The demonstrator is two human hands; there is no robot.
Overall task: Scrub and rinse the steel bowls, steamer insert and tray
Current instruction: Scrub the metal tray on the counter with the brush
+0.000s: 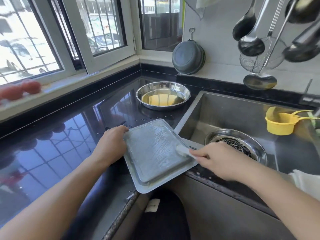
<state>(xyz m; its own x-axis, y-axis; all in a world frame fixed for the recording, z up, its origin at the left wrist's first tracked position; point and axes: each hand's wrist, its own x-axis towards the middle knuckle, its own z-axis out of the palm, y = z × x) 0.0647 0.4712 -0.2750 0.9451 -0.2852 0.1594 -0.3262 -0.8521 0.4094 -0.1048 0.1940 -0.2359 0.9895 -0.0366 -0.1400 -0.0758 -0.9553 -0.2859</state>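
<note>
Nearest, at 6 o'clock: dark clothing w/ a small white label [152,205], below the counter edge. Both forearms reach in from the bottom corners.

Centre: steel tray [155,153], rectangular, upside down, wet and soapy on its raised base. It lies half on the black counter [52,153], w/ its right edge over the sink's near-left rim. Left hand [110,144] grips the tray's left rim at 9 o'clock, fingers curled over the edge near the far-left corner. Right hand [216,160] at the tray's 3 o'clock pinches a pale scrubber [183,150], which touches the tray's base near the right edge. Scrubber is blurred; can't tell what sort.

Right of tray, approx 3 o'clock: sink [216,110], steel. In it a round steel steamer insert [237,144] w/ a dark perforated middle, just beyond the right hand. At the sink's far-right wall, a yellow scoop [278,123]. White cloth [304,182] at the right edge of frame.

Farther, 12 o'clock: steel bowl [162,95], upright on the counter, well apart from the tray, yellowish reflection inside.

Far wall, 1 o'clock: grey basin [187,58] hung on a hook. At 2 o'clock: ladles and a wire strainer [256,61] hanging. At 10 o'clock: red tomatoes [20,89] on the window sill, blurred.
</note>
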